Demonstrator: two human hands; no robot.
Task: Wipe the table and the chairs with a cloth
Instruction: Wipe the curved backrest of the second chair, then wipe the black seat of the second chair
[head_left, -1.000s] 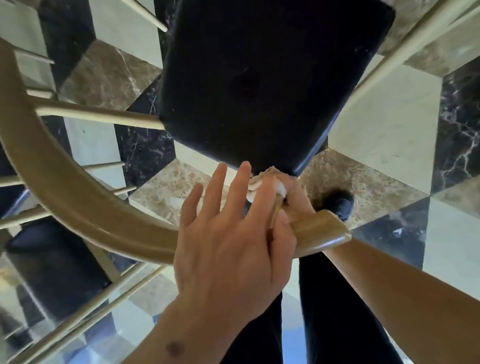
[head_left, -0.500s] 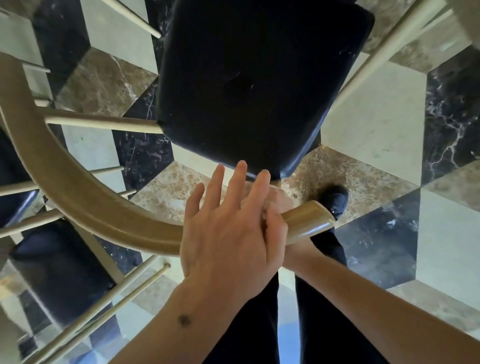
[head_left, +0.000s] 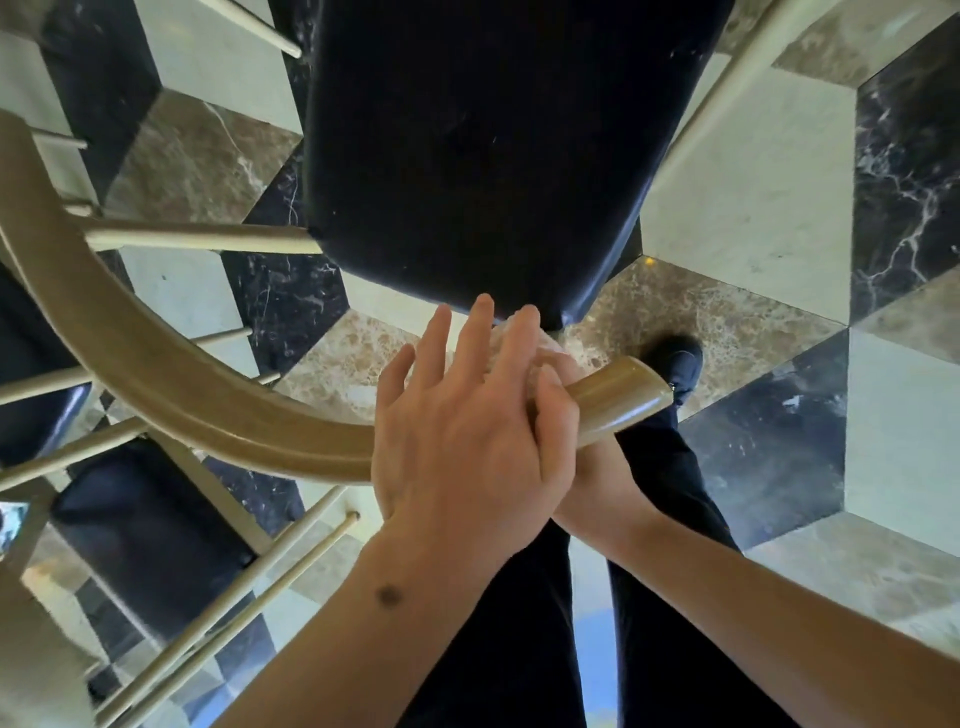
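Head view, left hand (head_left: 457, 441) fingers spread, palm laid over curved wooden chair rail (head_left: 208, 405), right hand (head_left: 576, 467) mostly hidden beneath, its grip cannot be told, pale cloth (head_left: 540, 340) showing past the fingertips, dark chair seat (head_left: 483, 145) beyond, marble floor (head_left: 753, 218) below.

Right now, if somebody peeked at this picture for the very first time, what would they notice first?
Probably the two hands stacked in the middle: the left hand lies flat, fingers spread, over the right hand, with a bit of pale cloth peeking out beyond the fingertips. They press on the curved wooden chair rail that sweeps in from the left. Above them sits the big black chair seat, over a marble floor of light, brown and dark tiles.
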